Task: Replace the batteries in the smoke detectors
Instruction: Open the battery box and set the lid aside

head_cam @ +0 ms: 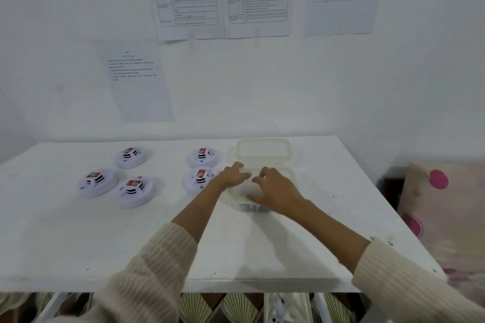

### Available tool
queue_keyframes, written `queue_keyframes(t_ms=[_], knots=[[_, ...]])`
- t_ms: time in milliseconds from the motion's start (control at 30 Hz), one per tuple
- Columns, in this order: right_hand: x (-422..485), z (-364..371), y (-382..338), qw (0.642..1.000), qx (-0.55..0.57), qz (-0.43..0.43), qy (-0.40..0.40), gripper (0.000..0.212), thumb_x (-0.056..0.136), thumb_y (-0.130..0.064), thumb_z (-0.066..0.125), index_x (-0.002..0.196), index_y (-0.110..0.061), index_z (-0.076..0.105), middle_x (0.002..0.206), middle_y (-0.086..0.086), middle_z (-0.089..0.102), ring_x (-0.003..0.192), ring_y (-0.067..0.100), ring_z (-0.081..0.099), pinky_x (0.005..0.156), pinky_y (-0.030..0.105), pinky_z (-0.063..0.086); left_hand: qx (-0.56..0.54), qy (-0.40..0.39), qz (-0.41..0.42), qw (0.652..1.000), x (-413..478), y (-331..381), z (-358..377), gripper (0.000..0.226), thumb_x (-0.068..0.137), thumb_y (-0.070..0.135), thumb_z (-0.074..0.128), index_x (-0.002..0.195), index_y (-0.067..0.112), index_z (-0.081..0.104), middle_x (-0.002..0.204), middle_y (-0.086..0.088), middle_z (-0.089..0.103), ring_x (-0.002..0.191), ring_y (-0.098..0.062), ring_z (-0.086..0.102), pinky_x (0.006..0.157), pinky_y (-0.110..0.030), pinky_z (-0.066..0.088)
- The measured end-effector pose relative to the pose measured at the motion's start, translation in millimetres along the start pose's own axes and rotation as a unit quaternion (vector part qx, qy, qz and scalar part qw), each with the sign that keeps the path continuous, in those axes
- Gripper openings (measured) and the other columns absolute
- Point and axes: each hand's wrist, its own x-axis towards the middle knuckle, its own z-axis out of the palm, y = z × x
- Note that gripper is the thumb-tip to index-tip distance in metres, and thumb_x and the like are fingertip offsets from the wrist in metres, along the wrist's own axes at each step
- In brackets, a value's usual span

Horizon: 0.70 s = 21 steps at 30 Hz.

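**Trainer:** The five round white plastic smoke detectors [136, 191] lay flat on the far half of the white table [78, 231], three at your left and two just beside your left hand [232, 174]. Each carried a red-and-white block battery [132, 183] on its upturned face.

**Inspector:** Being round, the detectors had no long axis. The two middle batteries ran roughly toward the wall; the others sat skewed.

**Trainer:** Both your hands were at the clear rectangular plastic container [294, 178], its long axis across the table and its lid [263, 151] lying open behind it. Your right hand [275, 187] hovered over it with fingers bent. Blur hid whether either hand gripped anything.

**Inspector:** Judged step: fetching replacement cells, probably the dark items [252, 208] at the near wall. You should have steadied the rim with the left hand and lifted one cell at a time.
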Motion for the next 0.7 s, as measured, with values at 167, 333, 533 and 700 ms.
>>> queue_keyframes(t_ms=[167, 333, 533, 700], knots=[[-8.4, 26.6, -6.9, 0.977, -0.208, -0.047, 0.013, 0.060, 0.073, -0.042, 0.072, 0.117, -0.006, 0.055, 0.104, 0.010, 0.060, 0.095, 0.023, 0.056, 0.071, 0.031, 0.048, 0.089, 0.034, 0.058, 0.994, -1.5, 1.7, 7.6, 0.043, 0.101, 0.032, 0.030, 0.144, 0.025, 0.032, 0.142, -0.020, 0.038, 0.132, -0.035, 0.033, 0.109, -0.038, 0.022], [-5.3, 42.5, 6.3, 0.950, -0.290, -0.047, 0.106, 0.053, 0.044, -0.036, 0.087, 0.090, -0.014, 0.073, 0.081, 0.010, 0.069, 0.075, 0.021, 0.067, 0.062, 0.031, 0.054, 0.094, 0.059, 0.089, 0.990, -5.2, 6.8, 13.6, 0.042, 0.101, 0.021, 0.026, 0.142, 0.026, 0.034, 0.143, -0.015, 0.033, 0.131, -0.033, 0.029, 0.109, -0.043, 0.023], [-8.4, 43.9, 4.7, 0.940, -0.325, -0.035, 0.101, 0.061, 0.042, -0.035, 0.089, 0.093, -0.005, 0.074, 0.084, 0.017, 0.072, 0.073, 0.027, 0.071, 0.050, 0.031, 0.055, 0.129, 0.117, 0.158, 0.972, -17.1, -3.4, 20.2, 0.041, 0.102, 0.028, 0.026, 0.142, 0.022, 0.034, 0.133, -0.016, 0.039, 0.122, -0.034, 0.035, 0.102, -0.043, 0.033], [-3.5, 47.5, 0.2, 0.930, -0.348, -0.021, 0.114, 0.041, 0.085, -0.047, 0.054, 0.085, -0.012, 0.077, 0.079, 0.014, 0.074, 0.068, 0.025, 0.072, 0.047, 0.032, 0.055, 0.145, 0.146, 0.175, 0.963, -14.7, -5.9, 22.6, 0.040, 0.102, 0.027, 0.026, 0.140, 0.022, 0.038, 0.128, -0.016, 0.042, 0.115, -0.032, 0.038, 0.098, -0.040, 0.037]])
